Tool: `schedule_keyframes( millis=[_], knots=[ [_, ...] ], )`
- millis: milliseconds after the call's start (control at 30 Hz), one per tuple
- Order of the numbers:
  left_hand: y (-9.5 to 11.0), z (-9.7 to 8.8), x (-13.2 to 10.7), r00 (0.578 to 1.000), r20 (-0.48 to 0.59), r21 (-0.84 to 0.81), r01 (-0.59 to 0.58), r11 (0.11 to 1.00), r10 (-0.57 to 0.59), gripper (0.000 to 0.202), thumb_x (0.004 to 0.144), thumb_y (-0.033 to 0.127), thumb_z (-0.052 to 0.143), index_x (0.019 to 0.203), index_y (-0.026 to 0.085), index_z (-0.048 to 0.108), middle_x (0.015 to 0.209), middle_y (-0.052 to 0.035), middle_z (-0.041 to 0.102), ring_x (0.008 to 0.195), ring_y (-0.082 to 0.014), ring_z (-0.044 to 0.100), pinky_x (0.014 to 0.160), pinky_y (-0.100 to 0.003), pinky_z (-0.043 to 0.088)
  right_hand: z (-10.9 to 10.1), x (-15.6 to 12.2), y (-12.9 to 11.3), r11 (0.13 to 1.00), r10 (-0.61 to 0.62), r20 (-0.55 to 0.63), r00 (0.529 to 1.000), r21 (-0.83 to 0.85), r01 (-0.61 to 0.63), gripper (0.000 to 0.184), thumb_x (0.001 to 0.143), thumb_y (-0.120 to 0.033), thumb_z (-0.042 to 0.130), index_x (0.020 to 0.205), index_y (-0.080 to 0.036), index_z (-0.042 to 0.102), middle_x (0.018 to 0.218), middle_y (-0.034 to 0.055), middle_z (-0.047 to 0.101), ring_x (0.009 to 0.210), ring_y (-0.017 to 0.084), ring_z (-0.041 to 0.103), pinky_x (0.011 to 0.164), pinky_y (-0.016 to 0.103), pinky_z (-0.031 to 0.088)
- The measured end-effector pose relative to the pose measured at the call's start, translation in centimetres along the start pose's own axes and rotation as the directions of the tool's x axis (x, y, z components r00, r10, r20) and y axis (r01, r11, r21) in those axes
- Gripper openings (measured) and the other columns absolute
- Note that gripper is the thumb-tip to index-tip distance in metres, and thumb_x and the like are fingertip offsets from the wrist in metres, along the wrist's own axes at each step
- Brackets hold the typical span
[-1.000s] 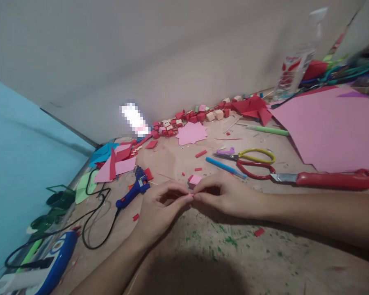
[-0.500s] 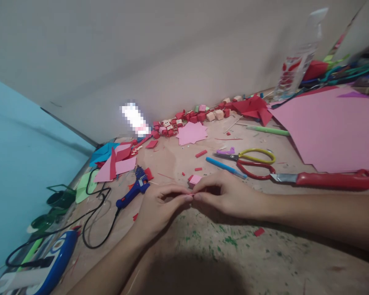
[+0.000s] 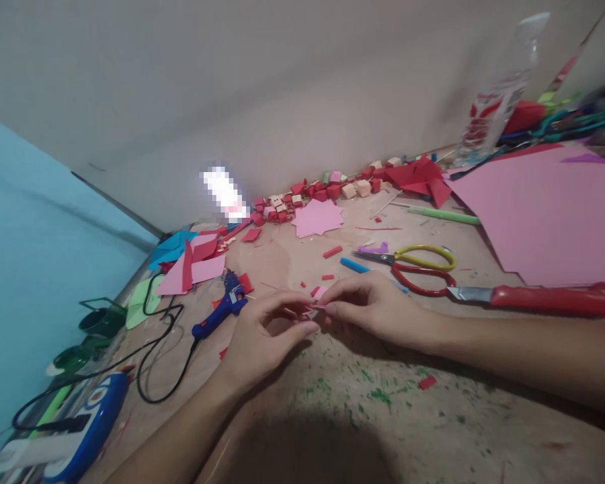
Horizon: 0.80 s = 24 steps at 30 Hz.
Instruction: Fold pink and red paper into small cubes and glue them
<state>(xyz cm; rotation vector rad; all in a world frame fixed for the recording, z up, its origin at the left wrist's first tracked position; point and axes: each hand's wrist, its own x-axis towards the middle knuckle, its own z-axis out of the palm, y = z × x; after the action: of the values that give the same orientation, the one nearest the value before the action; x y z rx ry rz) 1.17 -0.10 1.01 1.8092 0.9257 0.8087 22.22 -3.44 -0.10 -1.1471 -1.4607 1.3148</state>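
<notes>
Between my hands is a small folded piece of pink paper [image 3: 308,313], partly hidden by the fingers. My left hand [image 3: 268,331] holds its near side loosely between thumb and fingertips. My right hand [image 3: 368,306] pinches the paper's other end between thumb and index finger. Just behind the fingertips sits a small pink and red paper cube [image 3: 320,293], partly covered by my right hand. A blue pen [image 3: 353,264] runs under the right hand's knuckles, and scissors [image 3: 408,262] with yellow and red handles lie beyond it.
A blue glue gun [image 3: 222,312] with a black cord lies left of my hands. A red-handled knife [image 3: 544,300] and pink paper sheets [image 3: 544,215] are at right. Several paper cubes [image 3: 323,191] line the wall, near a plastic bottle [image 3: 499,101]. Paper scraps dot the table.
My left thumb and fingers have parted a little, and more of the pink paper shows. My right hand has shifted slightly up and covers more of the cube and pen.
</notes>
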Motion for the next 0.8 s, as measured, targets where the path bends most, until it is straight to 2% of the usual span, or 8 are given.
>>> schedule_keyframes(
  millis=[100, 200, 333, 433, 567, 733, 800],
  knots=[
    [0.0, -0.33, -0.06, 0.999, 0.044, -0.048, 0.0, 0.999, 0.002, 0.015, 0.086, 0.019, 0.076, 0.099, 0.027, 0.079, 0.099, -0.0011, 0.074, 0.088, -0.016, 0.072, 0.075, -0.024, 0.057, -0.03, -0.05, -0.14, 1.0, 0.017, -0.002, 1.0, 0.018, -0.017, 0.012, 0.088, -0.024, 0.066, 0.085, -0.019, 0.077, 0.082, 0.0038, 0.077, 0.079, 0.021, 0.072, 0.078, 0.036, 0.056],
    [-0.21, -0.65, -0.02, 0.998, 0.055, -0.103, 0.047, 0.994, -0.042, 0.012, 0.096, 0.028, 0.066, 0.095, 0.025, 0.078, 0.099, -0.003, 0.074, 0.088, -0.0184, 0.073, 0.074, -0.028, 0.057, -0.07, -0.1, -0.18, 1.0, 0.009, 0.039, 0.999, 0.023, -0.01, 0.012, 0.089, -0.025, 0.066, 0.087, -0.019, 0.077, 0.081, 0.0041, 0.077, 0.079, 0.021, 0.072, 0.08, 0.036, 0.056],
    [-0.12, -0.74, 0.25, 0.998, 0.059, 0.054, -0.02, 0.998, 0.017, 0.007, 0.089, 0.023, 0.075, 0.085, 0.021, 0.079, 0.089, -0.004, 0.076, 0.087, -0.0189, 0.071, 0.08, -0.029, 0.056, -0.03, -0.03, -0.01, 0.999, 0.014, 0.025, 1.0, 0.034, -0.015, 0.011, 0.087, -0.025, 0.069, 0.088, -0.018, 0.077, 0.082, 0.0045, 0.078, 0.08, 0.021, 0.072, 0.08, 0.035, 0.056],
    [0.14, -0.5, 0.4, 0.999, 0.045, 0.076, 0.018, 0.997, -0.022, 0.003, 0.085, 0.021, 0.077, 0.085, 0.02, 0.08, 0.089, -0.0051, 0.078, 0.084, -0.0192, 0.072, 0.077, -0.029, 0.056, 0.1, 0.05, 0.16, 0.998, 0.031, 0.006, 0.999, 0.058, -0.032, 0.01, 0.085, -0.027, 0.072, 0.089, -0.018, 0.077, 0.083, 0.004, 0.077, 0.074, 0.018, 0.07, 0.073, 0.032, 0.055],
    [0.31, -0.14, 0.38, 0.993, 0.029, -0.088, 0.116, 0.989, -0.114, 0.004, 0.082, 0.021, 0.08, 0.084, 0.018, 0.079, 0.087, -0.0056, 0.078, 0.078, -0.0179, 0.072, 0.071, -0.026, 0.058, 0.24, 0.02, 0.11, 0.993, 0.054, 0.038, 0.998, 0.103, -0.058, 0.009, 0.086, -0.027, 0.074, 0.09, -0.019, 0.075, 0.074, 0.0002, 0.073, 0.063, 0.015, 0.064, 0.061, 0.028, 0.051],
    [0.06, -0.07, 0.41, 0.986, 0.063, -0.246, 0.168, 0.955, -0.157, 0.005, 0.08, 0.02, 0.083, 0.083, 0.017, 0.08, 0.087, -0.0054, 0.079, 0.078, -0.0154, 0.072, 0.07, -0.022, 0.057, -0.05, -0.11, -0.37, 1.0, -0.001, 0.023, 1.0, -0.014, 0.001, 0.009, 0.087, -0.026, 0.073, 0.088, -0.019, 0.078, 0.083, 0.0016, 0.076, 0.077, 0.017, 0.068, 0.074, 0.03, 0.054],
    [-0.21, -0.12, 0.5, 0.979, 0.081, -0.325, 0.204, 0.923, -0.188, 0.008, 0.079, 0.02, 0.084, 0.083, 0.016, 0.08, 0.087, -0.006, 0.078, 0.078, -0.0153, 0.072, 0.07, -0.022, 0.057, -0.19, -0.07, -0.42, 1.0, -0.012, 0.017, 1.0, -0.013, 0.013, 0.009, 0.087, -0.026, 0.073, 0.088, -0.019, 0.078, 0.082, 0.0019, 0.077, 0.078, 0.017, 0.069, 0.076, 0.031, 0.055]
  ],
)
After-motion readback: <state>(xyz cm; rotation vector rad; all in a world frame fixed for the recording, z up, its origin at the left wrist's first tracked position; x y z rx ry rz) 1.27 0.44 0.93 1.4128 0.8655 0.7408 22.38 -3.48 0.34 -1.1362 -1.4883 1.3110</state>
